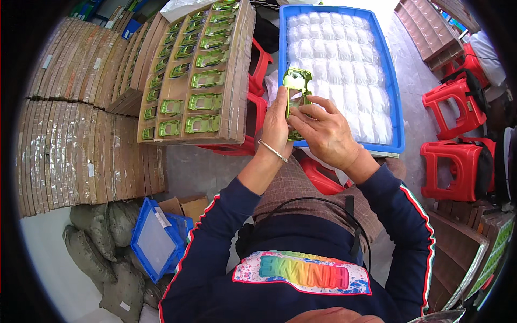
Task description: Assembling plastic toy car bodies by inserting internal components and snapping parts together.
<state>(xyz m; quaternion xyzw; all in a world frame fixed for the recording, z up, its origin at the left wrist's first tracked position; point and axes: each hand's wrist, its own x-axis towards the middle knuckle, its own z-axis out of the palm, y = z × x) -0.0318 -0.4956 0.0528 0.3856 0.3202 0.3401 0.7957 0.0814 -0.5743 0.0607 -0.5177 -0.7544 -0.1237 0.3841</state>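
My left hand (276,121) is closed around the side of a shiny green plastic shell (297,79) with cut-outs, held up near the edge of a blue tray. White shows in the upper part of this shell. From the other side, my right hand (333,132) has its fingers bent and pressed against the shell's lower half; whether a small part sits between them is hidden. White wrapped pieces (342,51) lie in rows inside the blue tray (397,110). To the left, similar green shells (203,102) rest in columns on a brown cardboard tray (177,89).
Red stools (452,167) stand on the right, and another red stool (257,116) is under the cardboard tray. Stacked cardboard trays (81,151) line the left side. Grey-green sacks (94,231) and a blue-framed box (159,242) lie at lower left.
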